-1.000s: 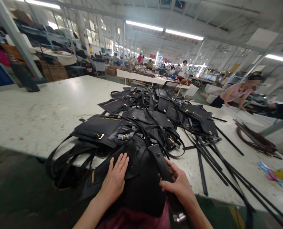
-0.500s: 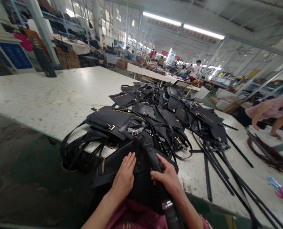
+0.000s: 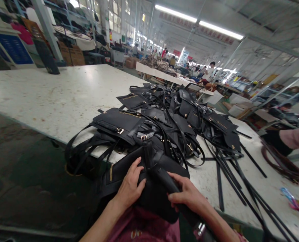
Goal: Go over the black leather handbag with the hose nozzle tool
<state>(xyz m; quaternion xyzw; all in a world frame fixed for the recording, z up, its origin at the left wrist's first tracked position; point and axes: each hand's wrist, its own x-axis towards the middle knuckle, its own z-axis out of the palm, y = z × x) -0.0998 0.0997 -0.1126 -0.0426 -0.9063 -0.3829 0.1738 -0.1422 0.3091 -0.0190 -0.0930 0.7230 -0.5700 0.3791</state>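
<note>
At the near table edge, head view only: a black leather bag (image 3: 141,188) lies half on the white worktable (image 3: 51,97), half over the person's lap, bottom centre of frame. Left hand (image 3: 130,188) rests flat on the bag's front panel, fingers together and slightly curled, pressing it down, gripping nothing. Right hand (image 3: 189,196) is wrapped around a wide black strap (image 3: 168,181) that runs from the bag's top middle toward the near right; thumb on top, fingers tucked under, a firm closed grip. A silvery fitting (image 3: 199,228) shows on the strap just past the wrist, blurred. Just beyond the bag sits a pile of matching black bags (image 3: 164,117) with gold buckles, straps tangled across them. Loose black straps (image 3: 230,174) fan out to the right of the pile; a coil of brown straps (image 3: 282,161) lies far right, and a colourful packet (image 3: 294,203) near right. Another person's pink sleeve (image 3: 294,137) enters at the right edge. Handling judgement: leather looks soft and floppy, panel sags over the edge, moderate weight, grain gives decent friction. Strap is flexible but thicker, best hold is where the right hand has it, near its root on the bag, with the panel pinned flat. Neighbouring straps could snag.
</note>
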